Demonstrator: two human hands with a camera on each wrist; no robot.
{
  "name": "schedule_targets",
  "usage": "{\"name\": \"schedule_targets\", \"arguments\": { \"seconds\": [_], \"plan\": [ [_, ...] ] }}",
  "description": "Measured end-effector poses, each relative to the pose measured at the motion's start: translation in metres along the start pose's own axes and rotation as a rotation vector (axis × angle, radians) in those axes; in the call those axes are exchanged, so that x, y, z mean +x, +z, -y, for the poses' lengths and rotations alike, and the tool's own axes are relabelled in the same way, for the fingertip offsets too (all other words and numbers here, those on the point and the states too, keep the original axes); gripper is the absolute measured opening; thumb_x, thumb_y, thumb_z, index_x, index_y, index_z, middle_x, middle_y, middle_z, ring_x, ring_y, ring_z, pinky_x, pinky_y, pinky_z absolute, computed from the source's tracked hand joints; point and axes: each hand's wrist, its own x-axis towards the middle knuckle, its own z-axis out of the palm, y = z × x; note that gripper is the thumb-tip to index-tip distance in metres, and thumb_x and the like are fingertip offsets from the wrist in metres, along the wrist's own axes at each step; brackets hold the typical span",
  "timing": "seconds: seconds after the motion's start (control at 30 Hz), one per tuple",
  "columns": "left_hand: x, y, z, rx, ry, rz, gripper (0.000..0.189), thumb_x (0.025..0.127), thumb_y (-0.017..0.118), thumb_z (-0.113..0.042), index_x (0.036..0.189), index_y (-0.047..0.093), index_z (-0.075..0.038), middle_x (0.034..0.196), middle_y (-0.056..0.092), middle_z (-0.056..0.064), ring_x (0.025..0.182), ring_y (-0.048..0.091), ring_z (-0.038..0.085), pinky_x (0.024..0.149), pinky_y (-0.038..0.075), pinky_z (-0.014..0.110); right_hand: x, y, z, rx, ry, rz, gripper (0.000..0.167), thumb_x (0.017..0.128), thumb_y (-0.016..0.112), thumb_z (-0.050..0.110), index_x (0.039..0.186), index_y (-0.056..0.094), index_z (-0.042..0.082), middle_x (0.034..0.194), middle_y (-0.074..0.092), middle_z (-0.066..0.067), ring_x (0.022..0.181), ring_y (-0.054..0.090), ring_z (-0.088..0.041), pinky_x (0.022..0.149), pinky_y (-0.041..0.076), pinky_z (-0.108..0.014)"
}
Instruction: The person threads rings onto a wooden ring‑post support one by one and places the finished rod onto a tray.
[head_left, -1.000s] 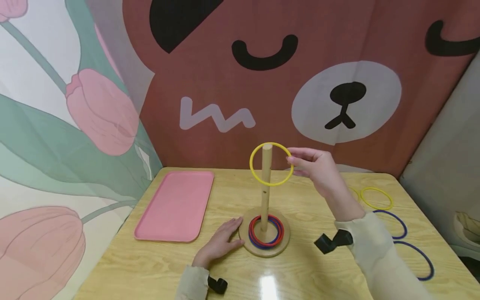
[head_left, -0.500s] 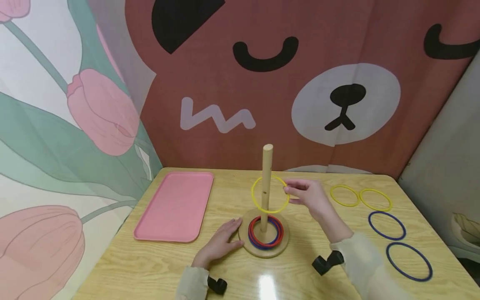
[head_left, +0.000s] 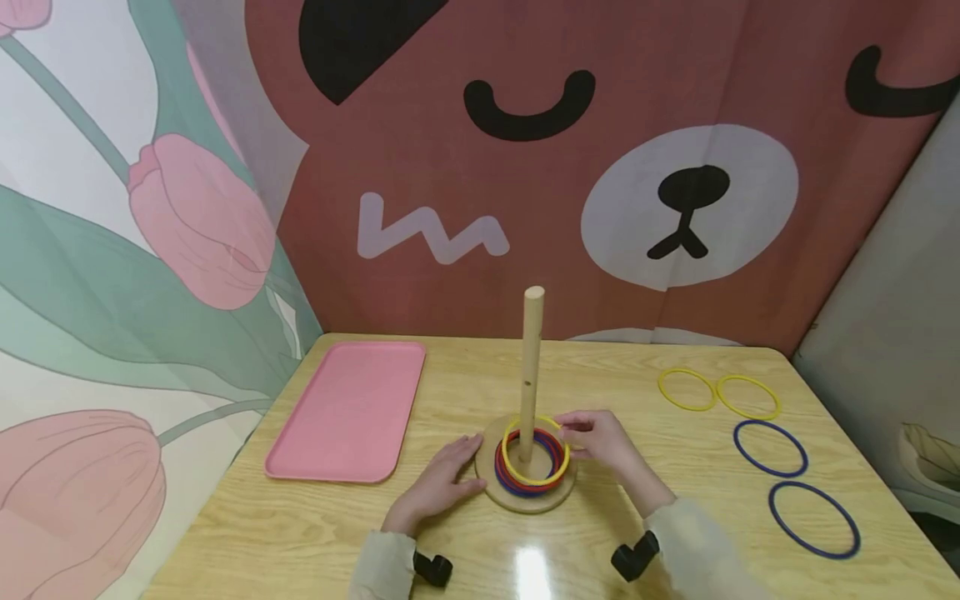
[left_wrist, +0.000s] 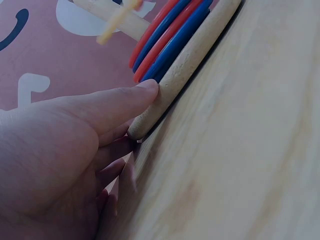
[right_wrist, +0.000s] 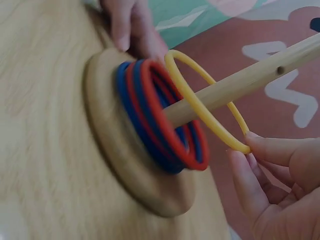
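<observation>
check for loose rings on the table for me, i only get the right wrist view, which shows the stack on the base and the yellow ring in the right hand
Observer: In the head view, four lie to the right of the wooden pole: two yellow rings and two blue rings.
Operator: my view cuts off the pole's top end, anything up there
Observer: No, the head view shows that end bare.
Operator: ok and what's over on the left
Observer: A pink tray lies flat there, left of the pole.
</observation>
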Motion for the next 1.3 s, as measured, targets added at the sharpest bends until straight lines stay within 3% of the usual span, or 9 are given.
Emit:
{"name": "schedule_targets", "arguments": {
  "seconds": [0.37, 0.6, 0.9, 1.07, 1.3],
  "plan": [
    [0.0, -0.001, -0.002, -0.008, -0.004, 0.0, 0.071, 0.093, 0.062, -0.038, 0.151, 0.033, -0.008, 0.156, 0.033, 0.017, 0.146, 0.026, 0.038, 0.119, 0.019, 0.06, 0.005, 0.01, -0.016, -0.116, 0.028, -0.057, 0.024, 0.087, 0.068, 0.0, 0.109, 0.067, -0.01, 0.091, 0.071, -0.014, 0.065, 0.061, -0.007, 0.057, 0.058, -0.024],
    [0.0, 0.0, -0.002, -0.002, -0.004, -0.004, 0.072, 0.093, 0.061, -0.039, 0.151, 0.032, -0.007, 0.156, 0.033, 0.019, 0.146, 0.026, 0.039, 0.119, 0.019, 0.06, 0.005, 0.017, -0.02, -0.113, 0.058, -0.075, 0.022, 0.085, 0.067, -0.002, 0.107, 0.067, -0.009, 0.089, 0.07, -0.014, 0.062, 0.062, -0.009, 0.059, 0.061, -0.034],
    [-0.001, -0.001, -0.002, -0.006, -0.002, -0.002, 0.071, 0.094, 0.061, -0.038, 0.151, 0.032, -0.007, 0.156, 0.033, 0.019, 0.146, 0.026, 0.039, 0.118, 0.019, 0.06, 0.004, 0.019, -0.023, -0.112, 0.069, -0.094, 0.021, 0.086, 0.067, 0.0, 0.106, 0.068, -0.008, 0.086, 0.069, -0.011, 0.061, 0.061, -0.009, 0.058, 0.06, -0.032],
    [-0.001, -0.001, 0.0, -0.004, -0.01, 0.002, 0.072, 0.094, 0.06, -0.04, 0.152, 0.031, -0.007, 0.157, 0.032, 0.018, 0.147, 0.025, 0.038, 0.119, 0.019, 0.06, 0.003, 0.008, -0.025, -0.099, 0.057, -0.1, 0.023, 0.09, 0.066, 0.007, 0.109, 0.068, -0.007, 0.089, 0.068, -0.012, 0.069, 0.063, -0.01, 0.063, 0.061, -0.032],
    [0.0, -0.001, 0.0, 0.001, -0.004, 0.007, 0.072, 0.094, 0.06, -0.041, 0.152, 0.032, -0.009, 0.157, 0.032, 0.016, 0.147, 0.025, 0.037, 0.119, 0.019, 0.059, -0.006, -0.029, -0.025, -0.077, 0.044, -0.125, 0.032, 0.095, 0.059, 0.01, 0.121, 0.06, -0.01, 0.107, 0.067, -0.024, 0.089, 0.066, -0.014, 0.072, 0.062, -0.033]
  ]
}}
